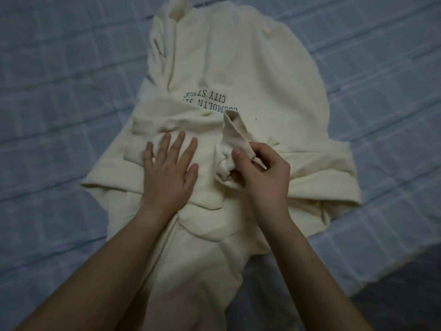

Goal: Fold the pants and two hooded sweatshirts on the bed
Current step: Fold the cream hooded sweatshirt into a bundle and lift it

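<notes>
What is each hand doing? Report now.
Left hand: open, pressing flat on the sweatshirt.
Right hand: closed, gripping the sleeve.

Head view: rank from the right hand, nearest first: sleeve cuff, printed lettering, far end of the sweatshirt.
1. Sleeve cuff: pinched in the right hand, at its fingers.
2. Printed lettering: just beyond the cuff, mid-chest, slightly left.
3. Far end of the sweatshirt: top of the frame, up and left.
</notes>
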Available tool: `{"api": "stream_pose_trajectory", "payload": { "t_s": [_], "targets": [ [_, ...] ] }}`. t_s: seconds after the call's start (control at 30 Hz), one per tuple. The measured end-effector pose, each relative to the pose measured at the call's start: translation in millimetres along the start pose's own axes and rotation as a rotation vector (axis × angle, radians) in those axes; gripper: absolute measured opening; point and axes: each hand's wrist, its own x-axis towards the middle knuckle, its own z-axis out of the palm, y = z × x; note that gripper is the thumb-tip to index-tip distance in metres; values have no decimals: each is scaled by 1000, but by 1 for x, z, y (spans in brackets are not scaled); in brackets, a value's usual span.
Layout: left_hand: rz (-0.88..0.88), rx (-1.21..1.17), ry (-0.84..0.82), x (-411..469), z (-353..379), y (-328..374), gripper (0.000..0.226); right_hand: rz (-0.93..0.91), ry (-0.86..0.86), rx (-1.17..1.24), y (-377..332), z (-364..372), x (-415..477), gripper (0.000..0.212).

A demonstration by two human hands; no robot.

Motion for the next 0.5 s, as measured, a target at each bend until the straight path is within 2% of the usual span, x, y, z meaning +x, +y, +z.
{"api": "stream_pose_trajectory", "payload": {
  "t_s": [0.2, 0.33, 0.43, 0.5],
  "targets": [
    [-11, -53, -14, -2, 1, -4, 52, 95, 90, -114, 26, 28, 3, 8],
    [-70, -109, -59, 0, -11, -1, 53, 82, 75, -30, 7, 26, 0, 7],
    [-156, -381, 5, 5, -34, 18, 57, -9, 111, -57, -13, 7, -8, 7],
    [-57, -595, 43, 9, -53, 49, 55, -85, 188, -159, -25, -13, -11, 6]
  ]
}}
